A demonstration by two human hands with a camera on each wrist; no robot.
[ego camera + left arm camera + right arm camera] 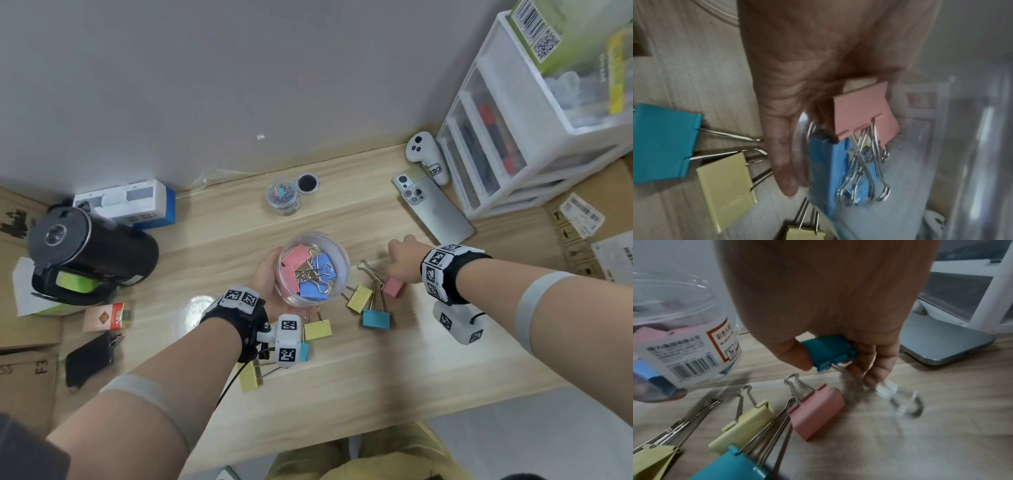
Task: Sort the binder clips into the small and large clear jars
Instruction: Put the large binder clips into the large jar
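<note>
My left hand [265, 277] grips the large clear jar [337, 255] from its left side, tilted toward me; pink and blue large clips [310, 270] lie inside, also seen through the jar wall [920, 154]. To the jar's right, my right hand [397, 263] pinches a teal binder clip [828, 352] between thumb and fingers, just above the table. Loose large clips lie below: pink [393, 286], yellow [359, 298], teal [376, 318], yellow [318, 329]. The small jar [282, 197] holding small clips stands open at the back, its lid [307, 183] beside it.
A phone [435, 209], a white controller [424, 157] and a white drawer unit [513, 137] fill the right back. A black flask [89, 250] lies at the left. A clear lid [193, 313] and a red box [108, 317] sit near my left wrist.
</note>
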